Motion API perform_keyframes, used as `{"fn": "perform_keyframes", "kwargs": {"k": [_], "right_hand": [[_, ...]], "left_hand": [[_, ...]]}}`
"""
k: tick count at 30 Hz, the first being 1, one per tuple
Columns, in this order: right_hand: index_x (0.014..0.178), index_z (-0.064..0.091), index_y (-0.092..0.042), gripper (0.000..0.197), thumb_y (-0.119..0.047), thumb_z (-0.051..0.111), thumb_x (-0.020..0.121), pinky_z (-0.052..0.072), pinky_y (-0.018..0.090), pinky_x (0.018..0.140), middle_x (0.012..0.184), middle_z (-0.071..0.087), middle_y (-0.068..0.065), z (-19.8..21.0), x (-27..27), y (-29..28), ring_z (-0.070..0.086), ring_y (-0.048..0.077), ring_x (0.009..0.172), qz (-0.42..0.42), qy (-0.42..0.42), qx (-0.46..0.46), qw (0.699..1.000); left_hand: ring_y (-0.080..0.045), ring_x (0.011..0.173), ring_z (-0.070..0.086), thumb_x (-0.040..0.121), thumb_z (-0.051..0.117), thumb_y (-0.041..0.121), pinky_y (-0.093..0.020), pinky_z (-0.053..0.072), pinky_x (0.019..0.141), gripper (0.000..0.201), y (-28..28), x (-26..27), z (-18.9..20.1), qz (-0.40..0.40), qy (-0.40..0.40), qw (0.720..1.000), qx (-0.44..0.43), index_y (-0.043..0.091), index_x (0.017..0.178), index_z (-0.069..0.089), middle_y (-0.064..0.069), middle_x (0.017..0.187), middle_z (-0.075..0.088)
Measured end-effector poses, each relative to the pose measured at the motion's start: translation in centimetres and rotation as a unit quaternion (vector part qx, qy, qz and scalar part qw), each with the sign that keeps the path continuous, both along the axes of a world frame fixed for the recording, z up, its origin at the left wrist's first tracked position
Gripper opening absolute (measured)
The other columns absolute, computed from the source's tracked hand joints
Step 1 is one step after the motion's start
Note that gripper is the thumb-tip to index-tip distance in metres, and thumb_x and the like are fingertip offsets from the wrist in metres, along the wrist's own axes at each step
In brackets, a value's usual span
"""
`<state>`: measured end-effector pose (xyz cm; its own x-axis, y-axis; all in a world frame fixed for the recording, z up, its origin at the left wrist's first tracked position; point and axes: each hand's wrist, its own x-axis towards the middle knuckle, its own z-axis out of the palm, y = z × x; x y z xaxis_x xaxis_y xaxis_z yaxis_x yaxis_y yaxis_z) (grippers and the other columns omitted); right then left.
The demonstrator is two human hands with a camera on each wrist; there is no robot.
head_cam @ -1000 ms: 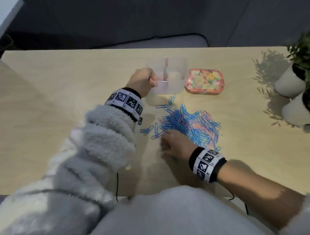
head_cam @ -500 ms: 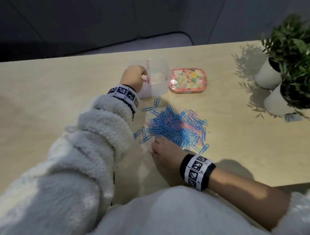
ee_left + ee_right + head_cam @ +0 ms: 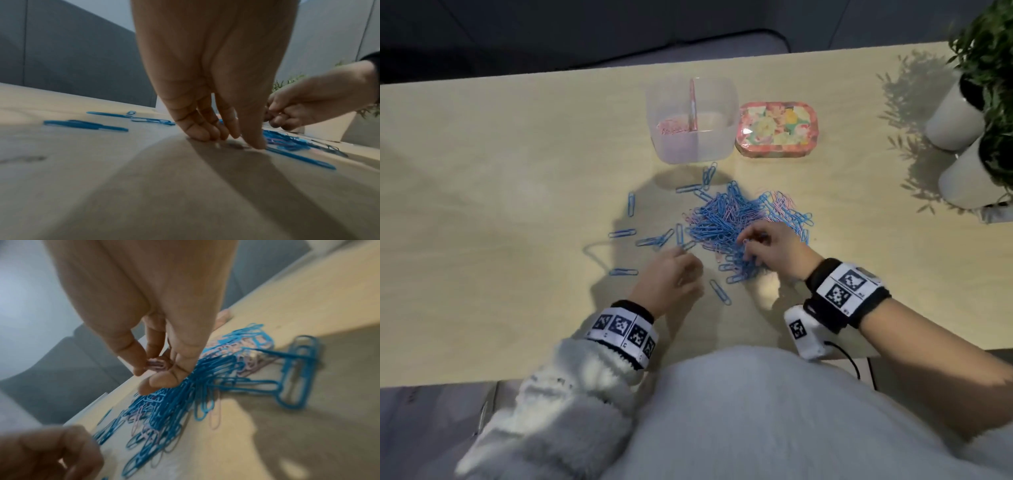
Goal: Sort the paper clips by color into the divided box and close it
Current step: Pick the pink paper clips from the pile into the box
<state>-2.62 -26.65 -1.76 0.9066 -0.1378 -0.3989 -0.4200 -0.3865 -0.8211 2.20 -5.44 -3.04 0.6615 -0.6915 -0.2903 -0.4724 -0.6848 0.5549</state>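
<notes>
A clear divided box [image 3: 717, 102] stands open at the back of the table, with pink clips [image 3: 673, 128] in its left compartment. Its floral lid [image 3: 777, 128] lies just right of it. A tangled pile of blue and pink paper clips [image 3: 726, 219] lies in the middle. My right hand [image 3: 751, 245] is over the pile's near edge and pinches a few pink clips [image 3: 157, 365] between thumb and fingers. My left hand [image 3: 681, 270] is left of the pile, its fingertips [image 3: 255, 142] touching the tabletop beside a blue clip [image 3: 300, 158], holding nothing I can see.
Single blue clips [image 3: 623, 233] lie scattered left of the pile and near my left hand. Two white plant pots [image 3: 955, 120] stand at the right edge with leaves overhanging. The table's near edge runs just below my wrists.
My left hand has left the box and come back to the table beside the pile. My right hand has shifted right onto the pile and now pinches pink clips.
</notes>
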Motion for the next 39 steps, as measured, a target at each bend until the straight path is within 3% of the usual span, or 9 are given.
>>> {"fn": "perform_keyframes", "kwargs": {"k": [4, 10, 16, 22, 26, 30, 33, 36, 39], "right_hand": [[0.066, 0.056, -0.012, 0.028, -0.003, 0.044, 0.089, 0.033, 0.011, 0.038, 0.061, 0.05, 0.003, -0.1, -0.7, -0.2, 0.045, -0.001, 0.036, -0.065, 0.053, 0.083, 0.993], [0.088, 0.062, -0.021, 0.011, -0.03, 0.057, 0.086, 0.033, 0.026, 0.066, 0.077, 0.059, -0.007, -0.9, -1.8, 2.4, 0.053, 0.015, 0.076, 0.128, -0.007, -0.281, 0.951], [0.093, 0.061, -0.02, 0.012, -0.023, 0.06, 0.082, 0.039, 0.029, 0.072, 0.094, 0.067, 0.0, -1.1, -3.1, 1.1, 0.061, 0.023, 0.093, 0.092, 0.013, -0.286, 0.954], [0.098, 0.058, -0.019, 0.017, -0.028, 0.062, 0.084, 0.034, 0.029, 0.069, 0.092, 0.067, 0.003, -1.1, -3.3, 1.3, 0.061, 0.027, 0.091, 0.067, -0.002, -0.314, 0.947], [0.088, 0.06, -0.017, 0.013, -0.03, 0.061, 0.085, 0.034, 0.027, 0.067, 0.091, 0.068, 0.005, -1.5, -3.3, 0.7, 0.061, 0.027, 0.091, 0.047, 0.021, -0.331, 0.942], [0.08, 0.059, -0.018, 0.009, -0.024, 0.059, 0.086, 0.036, 0.028, 0.065, 0.08, 0.065, 0.002, -1.9, -3.3, -0.4, 0.059, 0.025, 0.081, 0.058, 0.03, -0.281, 0.958], [0.067, 0.048, -0.02, 0.023, -0.014, 0.058, 0.086, 0.037, 0.028, 0.06, 0.061, 0.05, -0.002, -1.5, -2.2, -1.9, 0.048, 0.012, 0.056, -0.03, -0.021, -0.121, 0.992], [0.076, 0.047, -0.021, 0.021, -0.006, 0.047, 0.091, 0.036, 0.018, 0.042, 0.062, 0.052, -0.001, -0.4, 0.2, -2.1, 0.045, 0.0, 0.039, -0.064, -0.009, 0.011, 0.998], [0.087, 0.052, -0.014, 0.024, 0.002, 0.035, 0.091, 0.031, 0.015, 0.033, 0.065, 0.055, 0.001, 0.6, 3.0, -0.8, 0.048, 0.003, 0.037, -0.053, 0.034, 0.06, 0.996]], "left_hand": [[-0.023, 0.087, 0.055, 0.078, 0.066, 0.013, -0.024, 0.036, 0.073, 0.009, -0.4, -1.0, -0.5, 0.037, -0.018, 0.999, -0.001, 0.006, 0.083, 0.065, -0.01, 0.093, 0.06], [-0.028, 0.089, 0.054, 0.086, 0.056, 0.01, -0.03, 0.035, 0.073, 0.007, -0.8, -0.9, -0.4, 0.054, 0.007, 0.998, -0.01, 0.003, 0.086, 0.057, -0.013, 0.091, 0.061], [-0.027, 0.094, 0.06, 0.091, 0.041, 0.007, -0.035, 0.045, 0.082, 0.014, -2.9, 0.3, 0.2, 0.182, 0.142, 0.972, -0.052, 0.012, 0.097, 0.052, -0.011, 0.098, 0.064], [-0.023, 0.084, 0.051, 0.09, 0.049, 0.039, -0.033, 0.037, 0.073, 0.031, -6.3, 0.0, -0.3, 0.181, -0.021, 0.981, 0.072, 0.009, 0.088, 0.053, -0.008, 0.087, 0.056], [-0.03, 0.102, 0.052, 0.092, 0.047, 0.021, -0.039, 0.042, 0.085, 0.02, -6.4, 0.3, -1.0, 0.149, -0.034, 0.984, 0.087, 0.003, 0.1, 0.054, -0.014, 0.108, 0.057], [-0.023, 0.088, 0.053, 0.091, 0.049, 0.016, -0.032, 0.042, 0.078, 0.01, -4.1, 0.6, -0.9, 0.172, 0.064, 0.983, -0.001, 0.01, 0.086, 0.054, -0.008, 0.093, 0.058], [-0.019, 0.073, 0.059, 0.09, 0.055, 0.013, -0.036, 0.05, 0.077, 0.016, -1.6, 2.0, -1.1, 0.251, 0.166, 0.946, -0.116, 0.02, 0.076, 0.054, -0.003, 0.075, 0.06], [0.006, 0.05, 0.052, 0.093, 0.045, 0.005, -0.016, 0.043, 0.057, 0.016, -0.6, 3.2, -0.6, 0.293, 0.194, 0.924, -0.151, 0.015, 0.094, 0.057, 0.005, 0.062, 0.054], [-0.002, 0.042, 0.047, 0.091, 0.035, 0.003, -0.02, 0.034, 0.048, 0.029, -1.1, 4.5, -0.1, 0.359, 0.242, 0.887, -0.16, 0.018, 0.076, 0.055, 0.003, 0.052, 0.049]]}}
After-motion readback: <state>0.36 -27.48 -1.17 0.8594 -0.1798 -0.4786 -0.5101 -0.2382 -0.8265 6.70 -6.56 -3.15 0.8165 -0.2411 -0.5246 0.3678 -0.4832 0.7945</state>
